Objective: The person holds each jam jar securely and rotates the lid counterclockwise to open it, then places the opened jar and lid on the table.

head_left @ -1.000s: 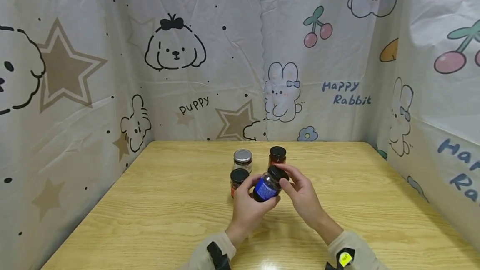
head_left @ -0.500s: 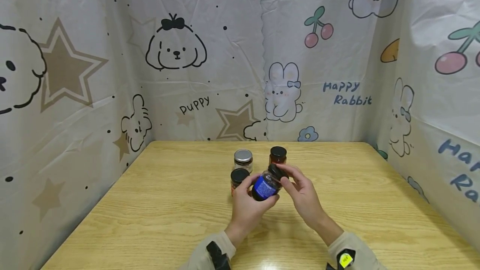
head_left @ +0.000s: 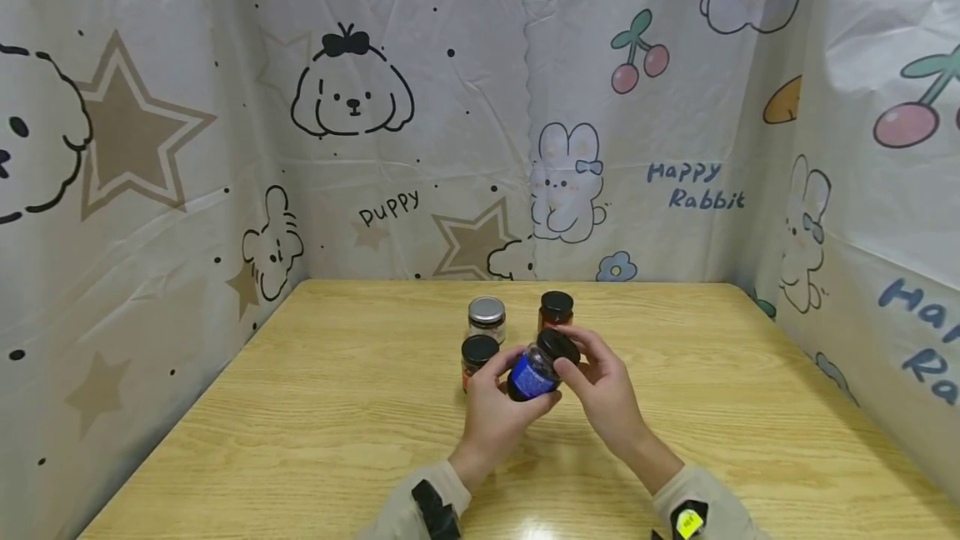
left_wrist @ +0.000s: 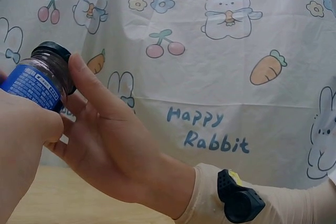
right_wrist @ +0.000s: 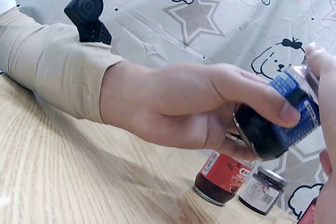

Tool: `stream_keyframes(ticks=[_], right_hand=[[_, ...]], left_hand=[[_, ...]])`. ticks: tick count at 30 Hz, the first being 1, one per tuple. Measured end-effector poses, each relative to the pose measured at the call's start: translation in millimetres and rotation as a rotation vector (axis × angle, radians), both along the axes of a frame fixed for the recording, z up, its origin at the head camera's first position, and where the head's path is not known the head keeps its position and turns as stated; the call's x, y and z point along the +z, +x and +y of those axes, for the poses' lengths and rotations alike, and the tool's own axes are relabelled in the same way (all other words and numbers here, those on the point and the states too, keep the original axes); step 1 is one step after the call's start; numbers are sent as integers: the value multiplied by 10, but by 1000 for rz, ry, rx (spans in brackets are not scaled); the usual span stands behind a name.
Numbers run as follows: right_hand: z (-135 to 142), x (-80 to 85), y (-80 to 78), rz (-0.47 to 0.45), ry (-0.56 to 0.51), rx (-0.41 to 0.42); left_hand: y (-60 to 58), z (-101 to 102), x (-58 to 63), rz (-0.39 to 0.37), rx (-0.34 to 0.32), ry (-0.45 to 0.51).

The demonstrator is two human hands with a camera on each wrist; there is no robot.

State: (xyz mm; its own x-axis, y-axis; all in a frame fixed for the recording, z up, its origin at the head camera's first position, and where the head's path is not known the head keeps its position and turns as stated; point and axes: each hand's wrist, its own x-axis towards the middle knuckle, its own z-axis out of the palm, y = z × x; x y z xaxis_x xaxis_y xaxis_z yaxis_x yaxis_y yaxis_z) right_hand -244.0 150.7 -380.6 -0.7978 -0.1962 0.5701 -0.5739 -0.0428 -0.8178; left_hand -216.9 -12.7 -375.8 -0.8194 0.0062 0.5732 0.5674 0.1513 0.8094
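A glass jar [head_left: 532, 375] with a blue label is held up at a tilt, its mouth end toward the right. My left hand [head_left: 497, 417] grips the body, thumb on the near side and fingers on the far side. At the black lid [head_left: 558, 346], my right hand [head_left: 606, 394] pinches the rim between thumb and fingers. The left wrist view shows the lid [left_wrist: 51, 51] sitting over the jar's neck, with the right thumb beside it. Whether it is threaded on or loose cannot be told. Dark contents fill the jar's bottom in the right wrist view.
Just behind the left hand stands a black-lidded jar with a red label [right_wrist: 227, 174]. Further back are a silver-lidded jar [head_left: 487, 320] and another black-lidded jar [head_left: 556, 309]. They stand on a wooden table [head_left: 322, 407], enclosed by printed cloth [head_left: 420, 90].
The lid's top faces the camera more than half a second ago, and the right thumb has shifted slightly along its rim. The jar has moved slightly right. Both hands keep their hold.
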Motion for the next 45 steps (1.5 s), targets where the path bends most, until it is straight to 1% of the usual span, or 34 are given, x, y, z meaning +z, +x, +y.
stream_keyframes(ticks=[7,13,16,19,25,29,32,33,36,39,45], right_hand=[[21,-8,-15,12,19,41],[31,-14,-6,38,7,67],[26,-13,-6,72,2,55],[15,-9,-2,84,-1,27],[-4,-9,9,31,-7,-15],[-4,-9,13,21,-2,-15],[-10,-13,17,35,10,5],[-14,-15,18,42,18,11],[-19,-22,17,60,37,35],[-16,-31,18,65,62,48],[-5,-29,24,60,65,51]], left_hand=[[-7,-9,-2,-41,-50,25],[6,-15,2,-62,-53,20],[9,-12,2,-60,-54,18],[13,-10,3,-56,-60,16],[-1,-8,-19,-40,-72,22],[-114,3,-149,-41,-67,36],[-211,10,-263,-51,-62,50],[-224,8,-278,-49,-62,54],[-243,0,-301,-37,-62,59],[-235,-8,-300,-20,-59,55],[-220,-9,-275,-15,-37,31]])
